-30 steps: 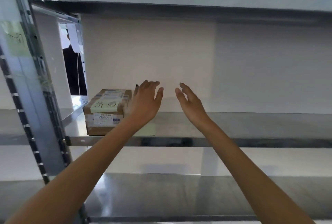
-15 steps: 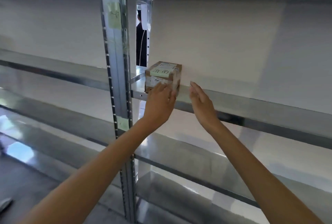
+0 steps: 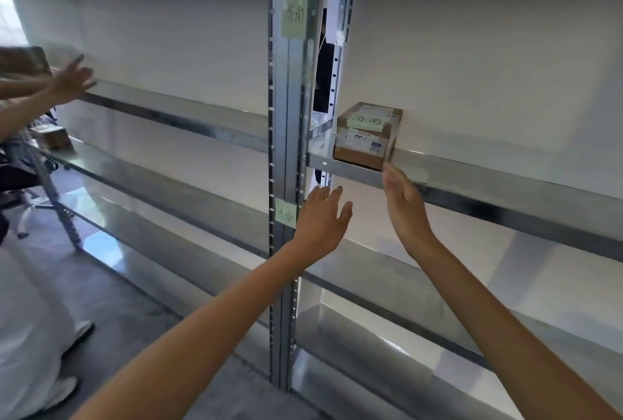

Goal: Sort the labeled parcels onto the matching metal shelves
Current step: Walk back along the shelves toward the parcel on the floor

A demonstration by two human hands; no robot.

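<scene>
Cardboard, brown and taped, makes up the small box-shaped parcel (image 3: 367,135) that sits on the middle metal shelf (image 3: 472,177) of the right-hand bay, close against the grey slotted steel upright (image 3: 290,150) and pushed back near the pale rear wall. A pale green handwritten note lies on its top and a white printed shipping label covers its front face. A matching pale green sticky note (image 3: 294,14) is stuck high on the upright, and another green note (image 3: 285,213) sits lower down.

Both hands are empty. The left hand (image 3: 322,217) hangs below the shelf edge with fingers spread apart, clear of the parcel. The right hand (image 3: 403,199) is open and flat, its fingertips just beside the parcel's lower front corner at the shelf lip; whether they touch the cardboard cannot be told.

Judging by its size and how squarely it sits, the parcel is probably light and stiff, not fragile to a firm hold. The glossy tape and label could be slippery, so the bare cardboard side faces are the better place to grip, one palm on each side. It appears already placed.

At far left another person's hand (image 3: 72,79) reaches toward a neighbouring shelf, above a second brown parcel (image 3: 54,136), which is blurred.
</scene>
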